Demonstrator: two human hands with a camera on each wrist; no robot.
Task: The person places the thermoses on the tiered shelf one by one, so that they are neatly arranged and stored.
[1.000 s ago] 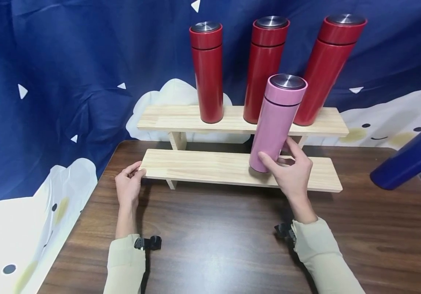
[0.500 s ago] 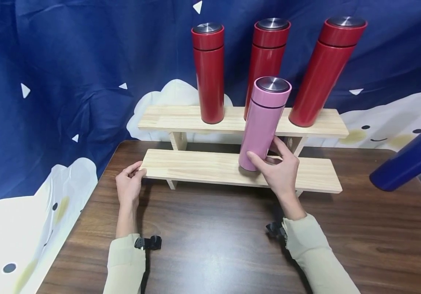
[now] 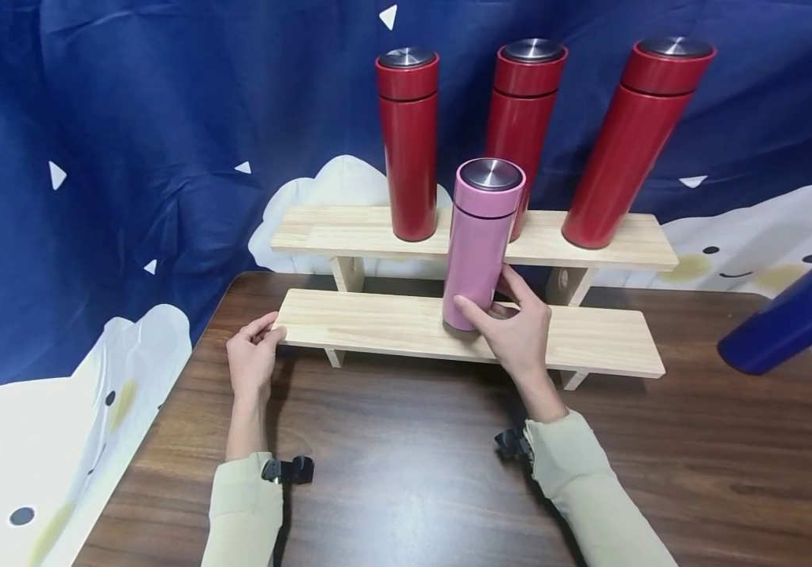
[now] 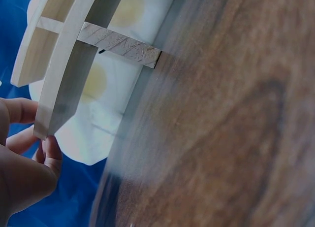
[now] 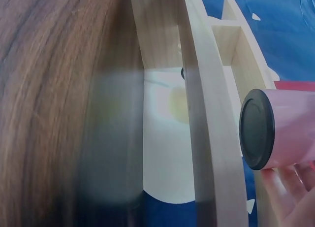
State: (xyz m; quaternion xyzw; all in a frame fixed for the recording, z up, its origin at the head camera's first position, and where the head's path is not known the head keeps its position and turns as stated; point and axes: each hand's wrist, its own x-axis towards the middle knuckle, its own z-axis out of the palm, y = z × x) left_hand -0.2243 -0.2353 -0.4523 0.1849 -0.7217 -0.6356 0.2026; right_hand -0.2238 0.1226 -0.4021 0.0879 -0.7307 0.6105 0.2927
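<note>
In the head view my right hand (image 3: 512, 327) grips a pink thermos (image 3: 480, 244) low on its body, thumb in front and fingers behind. The thermos stands nearly upright over the lower step of a two-tier wooden shelf (image 3: 370, 319). From the right wrist, the dark underside of the thermos (image 5: 257, 129) shows whole, apart from the wood. My left hand (image 3: 252, 358) pinches the left end of the lower step; the left wrist view shows thumb and fingers (image 4: 51, 155) around the plank's end.
Three red thermoses, left (image 3: 409, 150), middle (image 3: 529, 110) and right (image 3: 632, 150), stand on the upper step. A blue thermos (image 3: 795, 307) stands on the brown table (image 3: 406, 457) at the right. Behind hangs a blue patterned cloth (image 3: 143, 94).
My right hand has carried the pink thermos leftward along the lower step, from before the right red thermos to before the middle one. My left hand keeps its hold on the shelf end.
</note>
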